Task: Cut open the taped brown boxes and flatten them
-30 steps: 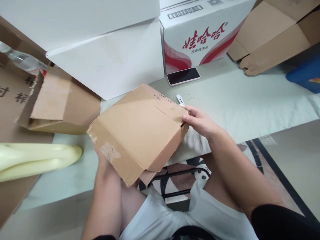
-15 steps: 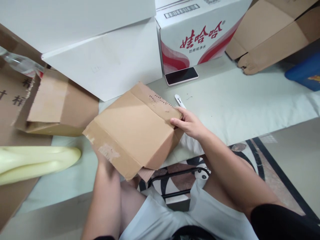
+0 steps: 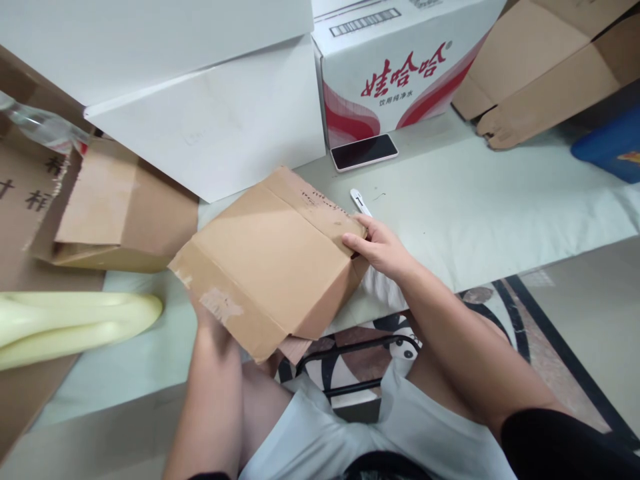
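We see tan across the cardboard box (image 3: 265, 247), with a paler scuffed patch by one edge and dark printing along another; pale green covers the table (image 3: 465, 213); the small tool (image 3: 358, 201) is white; we see a black screen in a pale pink rim on the phone (image 3: 365, 153); the white carton (image 3: 400, 110) bears red characters and red waves; we find pale yellow on the long object (image 3: 75, 327), and blue with an orange mark on the rounded object (image 3: 607, 147); the shorts (image 3: 310, 437) are pale grey, the sleeve (image 3: 555, 443) black.
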Action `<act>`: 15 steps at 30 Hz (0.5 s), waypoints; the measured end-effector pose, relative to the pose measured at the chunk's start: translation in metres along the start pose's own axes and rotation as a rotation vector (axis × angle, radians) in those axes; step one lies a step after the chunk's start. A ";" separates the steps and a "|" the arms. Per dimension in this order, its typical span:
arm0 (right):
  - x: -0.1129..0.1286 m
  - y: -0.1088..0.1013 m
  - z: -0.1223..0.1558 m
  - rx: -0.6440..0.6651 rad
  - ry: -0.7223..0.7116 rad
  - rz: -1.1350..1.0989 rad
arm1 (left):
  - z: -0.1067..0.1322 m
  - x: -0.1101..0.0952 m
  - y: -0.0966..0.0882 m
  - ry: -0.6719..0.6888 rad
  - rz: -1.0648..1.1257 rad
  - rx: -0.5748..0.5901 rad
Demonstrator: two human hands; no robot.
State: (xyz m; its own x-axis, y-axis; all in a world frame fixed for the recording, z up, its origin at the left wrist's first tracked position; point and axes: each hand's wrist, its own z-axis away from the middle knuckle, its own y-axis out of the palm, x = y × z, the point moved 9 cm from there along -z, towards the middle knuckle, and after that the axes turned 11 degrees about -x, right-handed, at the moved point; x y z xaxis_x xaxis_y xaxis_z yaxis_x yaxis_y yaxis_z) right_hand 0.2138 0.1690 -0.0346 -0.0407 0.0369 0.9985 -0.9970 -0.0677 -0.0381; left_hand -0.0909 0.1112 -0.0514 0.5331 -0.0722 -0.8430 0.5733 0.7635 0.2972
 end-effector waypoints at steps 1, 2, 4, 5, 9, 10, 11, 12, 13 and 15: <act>0.000 0.000 0.000 -0.001 0.003 0.000 | 0.000 -0.001 -0.003 0.015 -0.026 -0.013; 0.000 0.000 0.000 -0.001 0.006 -0.001 | 0.001 -0.001 -0.006 0.024 -0.053 -0.020; 0.001 0.000 0.001 -0.005 0.008 0.002 | 0.002 0.000 -0.008 0.028 -0.087 -0.014; 0.001 0.000 0.001 -0.008 0.008 0.006 | 0.002 0.000 -0.007 0.029 -0.087 -0.003; 0.002 0.000 0.001 -0.026 0.011 0.028 | 0.006 -0.001 -0.005 0.044 -0.104 0.013; 0.002 0.000 0.001 -0.035 0.012 0.036 | 0.007 0.001 -0.006 0.034 -0.122 0.002; 0.001 0.000 0.001 -0.049 0.014 0.045 | 0.009 0.003 -0.008 0.020 -0.138 -0.015; 0.001 0.000 0.002 -0.070 0.017 0.056 | 0.011 0.006 -0.012 -0.001 -0.151 -0.034; 0.001 0.000 0.003 -0.092 0.020 0.065 | 0.013 0.010 -0.016 -0.023 -0.158 -0.052; 0.001 0.003 0.006 -0.133 0.024 0.072 | 0.016 0.018 -0.026 -0.060 -0.165 -0.072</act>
State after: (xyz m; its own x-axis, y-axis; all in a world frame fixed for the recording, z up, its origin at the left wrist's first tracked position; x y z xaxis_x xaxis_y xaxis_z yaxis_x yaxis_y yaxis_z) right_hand 0.2114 0.1633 -0.0336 -0.1126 0.0607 0.9918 -0.9913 0.0618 -0.1164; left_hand -0.0859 0.0801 -0.0670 0.4730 -0.2371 -0.8486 0.6115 0.7817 0.1224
